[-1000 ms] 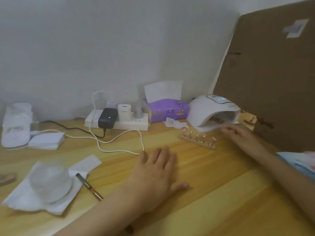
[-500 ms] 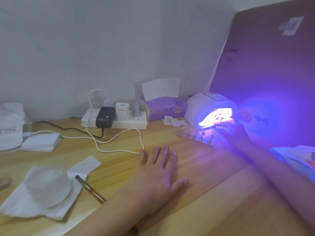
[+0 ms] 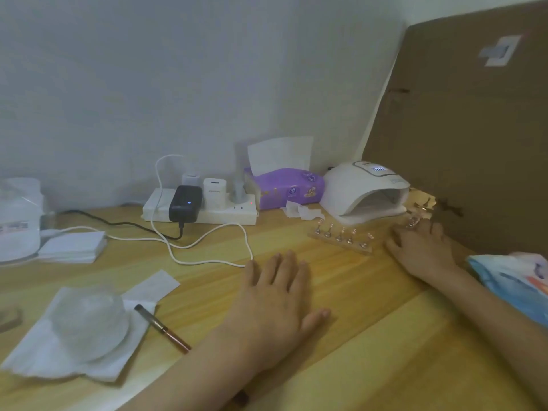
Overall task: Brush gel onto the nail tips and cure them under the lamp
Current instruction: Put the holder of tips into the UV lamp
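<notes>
Left hand (image 3: 278, 292) flat on table (image 3: 370, 336), fingers spread, nothing held. Right hand (image 3: 421, 247) palm-down just right of nail tip stand (image 3: 341, 240), fingertips at small metal bits by lamp (image 3: 355, 188) mouth; can't tell if pinching any. Lamp dark inside. Brush (image 3: 161, 327) beside tissue (image 3: 44, 351), left of left hand.

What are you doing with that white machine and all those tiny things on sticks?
A person is working on fake nail tips. The left hand lies flat on the table, holding nothing. The right hand rests in front of the white lamp, beside some small shiny pieces; whether it grips them is unclear. The lamp is not glowing. The tips stand on a wooden holder nearby, and the brush lies on a tissue.
</notes>
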